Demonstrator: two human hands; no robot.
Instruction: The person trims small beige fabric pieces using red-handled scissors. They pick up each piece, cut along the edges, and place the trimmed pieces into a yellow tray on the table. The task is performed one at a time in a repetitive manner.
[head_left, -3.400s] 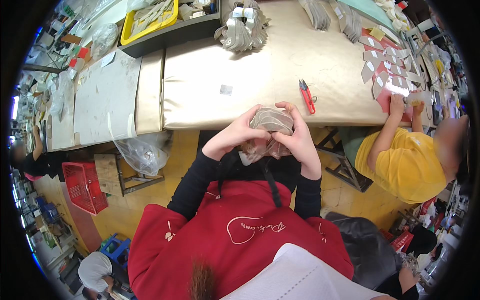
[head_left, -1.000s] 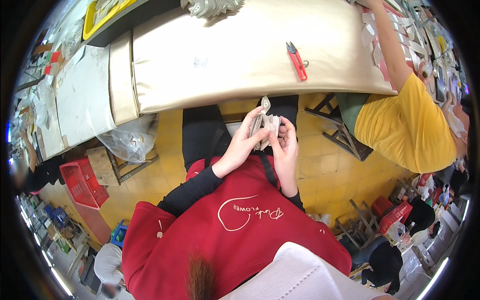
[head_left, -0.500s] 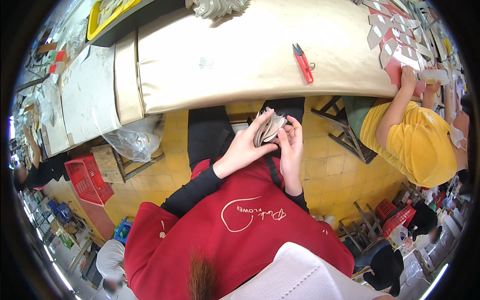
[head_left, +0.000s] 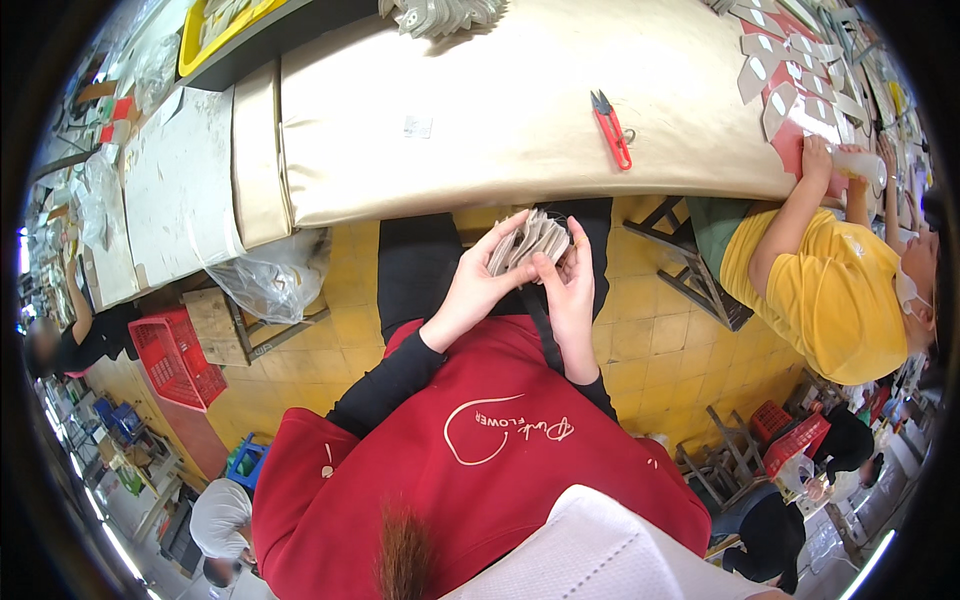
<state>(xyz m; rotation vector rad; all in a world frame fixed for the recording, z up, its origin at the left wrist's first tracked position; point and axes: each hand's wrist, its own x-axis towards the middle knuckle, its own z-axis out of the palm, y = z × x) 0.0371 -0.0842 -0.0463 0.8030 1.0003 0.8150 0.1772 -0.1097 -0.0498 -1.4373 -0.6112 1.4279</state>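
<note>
Over my lap, just off the table's near edge, I hold a bundle of thin beige-grey cut pieces [head_left: 535, 240], their edges fanned apart. My left hand [head_left: 475, 285] grips its left side, fingers along the far side and thumb at the near edge. On the other side my right hand [head_left: 570, 290] is closed on the same bundle, with its thumb pressed against the near edge. What the pieces are made of is too small to tell. Red-handled thread snips [head_left: 611, 135] lie on the table ahead, right of a small pale square [head_left: 418, 126].
A similar grey bundle [head_left: 440, 15] lies at the table's far edge. Far left stands a yellow tray [head_left: 190, 48]. To my right, a person in a yellow shirt [head_left: 820, 290] handles a bottle [head_left: 862, 166] beside laid-out pieces. A plastic bag [head_left: 270, 285] hangs below the table.
The bundle has turned, and its edges show more fanned out. My right hand has shifted slightly left, its thumb now on the pieces. The person at right has tilted the bottle.
</note>
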